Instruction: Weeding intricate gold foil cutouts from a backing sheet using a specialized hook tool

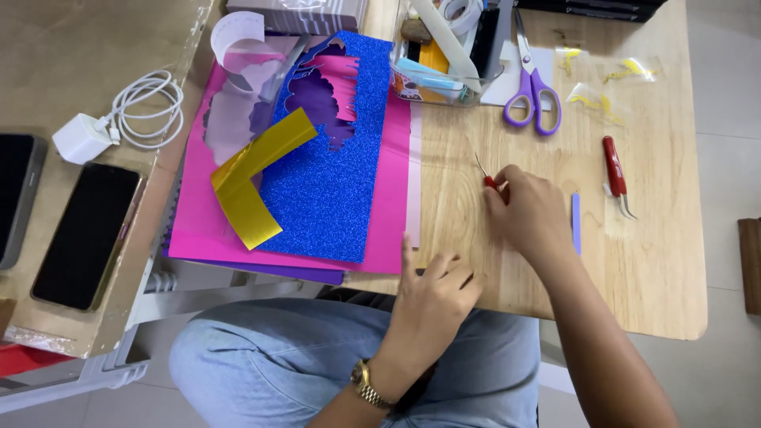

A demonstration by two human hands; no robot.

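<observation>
Right hand (529, 212): curled, pinching a thin red-handled tool (484, 173).
Left hand (432, 292): loosely curled, resting on the wooden table (650, 261) edge.

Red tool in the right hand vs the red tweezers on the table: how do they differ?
The red tool is pinched in the right hand; the tweezers lie free on the table, to that hand's right. The tool is mostly hidden, only a thin metal tip and a bit of red showing; the tweezers show whole. The tool's tip points away from the person; the tweezers' curved tips point toward them. Both are red with metal tips.
</observation>
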